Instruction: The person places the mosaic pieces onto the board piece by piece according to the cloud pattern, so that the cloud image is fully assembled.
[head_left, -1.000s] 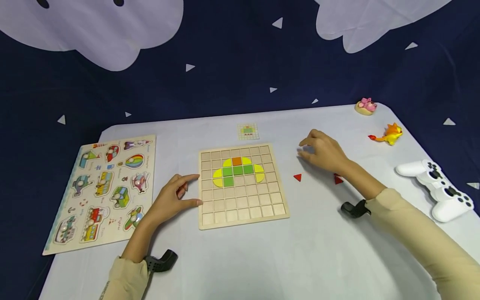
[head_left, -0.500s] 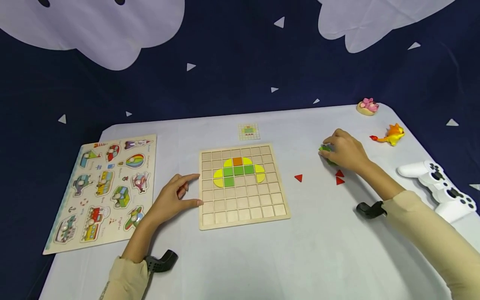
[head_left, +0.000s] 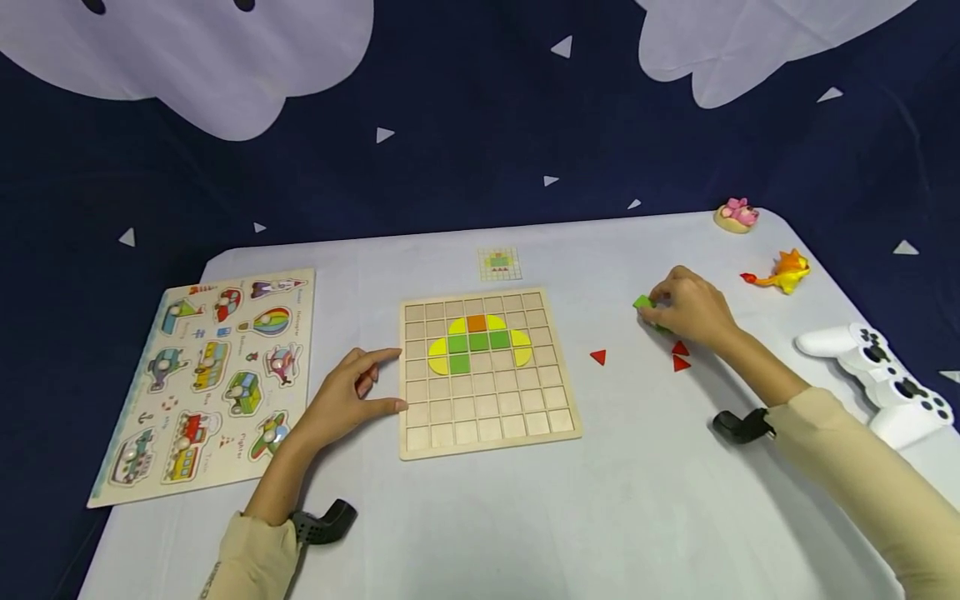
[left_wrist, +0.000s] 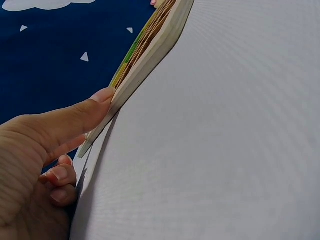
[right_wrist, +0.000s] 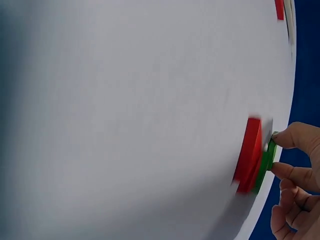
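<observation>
My left hand [head_left: 348, 400] touches the left edge of a wooden grid board [head_left: 487, 406] with its extended thumb and index finger; in the left wrist view the thumb [left_wrist: 75, 117] lies against the board's rim. Yellow quarter-round pieces [head_left: 438, 356], green squares [head_left: 478, 341] and an orange square [head_left: 476, 323] sit in the board's cells. To the right of it, my right hand [head_left: 692, 307] pinches a green square piece [head_left: 642, 302] between thumb and finger. More green shows under the fingers, partly hidden. Two red triangles [head_left: 680, 356] lie just below that hand.
Another red triangle [head_left: 597, 357] lies right of the board, and a small pattern card [head_left: 499, 263] behind it. A picture puzzle board [head_left: 210, 375] is at left. A white game controller [head_left: 877, 375], yellow-orange figurine [head_left: 787, 271] and pink figurine [head_left: 737, 214] stand at right.
My right hand has moved right, away from the board's side, to the green pieces and now pinches a green square, which shows at its fingertips. The left hand has stayed at the board's edge.
</observation>
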